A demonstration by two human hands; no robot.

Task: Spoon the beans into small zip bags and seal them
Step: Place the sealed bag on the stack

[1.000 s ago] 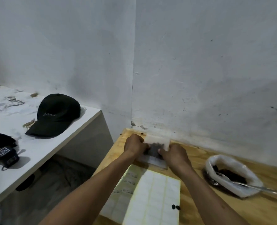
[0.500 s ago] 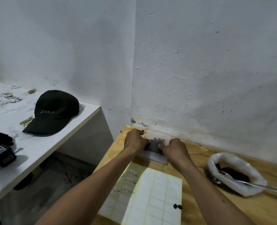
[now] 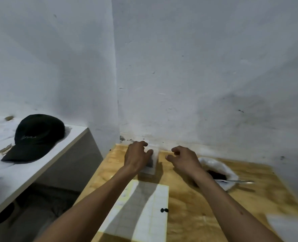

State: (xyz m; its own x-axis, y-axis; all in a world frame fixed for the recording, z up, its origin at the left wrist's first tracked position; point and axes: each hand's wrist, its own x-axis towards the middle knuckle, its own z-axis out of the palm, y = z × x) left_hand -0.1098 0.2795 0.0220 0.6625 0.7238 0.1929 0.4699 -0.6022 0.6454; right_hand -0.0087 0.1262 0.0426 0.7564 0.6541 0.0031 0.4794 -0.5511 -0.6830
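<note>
A small clear zip bag [image 3: 152, 165] with dark beans inside lies on the wooden table [image 3: 193, 203] near the wall corner. My left hand [image 3: 137, 157] covers its left side, thumb and fingers curled over the top edge. My right hand [image 3: 183, 158] hovers just right of the bag, apart from it, with fingers loosely curled and holding nothing. Farther right, a white plastic bag [image 3: 214, 163] lies open with dark beans [image 3: 216, 175] in it, and a metal spoon [image 3: 235, 181] rests in its mouth, handle pointing right.
A pale sheet of sticker labels [image 3: 144, 212] lies in front of the zip bag, with two loose beans [image 3: 164, 210] at its right edge. A blurred white item [image 3: 288, 224] sits at the table's near right. A black cap [image 3: 36, 137] rests on the white shelf [image 3: 40, 173] to the left.
My right hand has let go of the zip bag and drawn off to the right. My left hand stays on the bag. The view has tilted a little.
</note>
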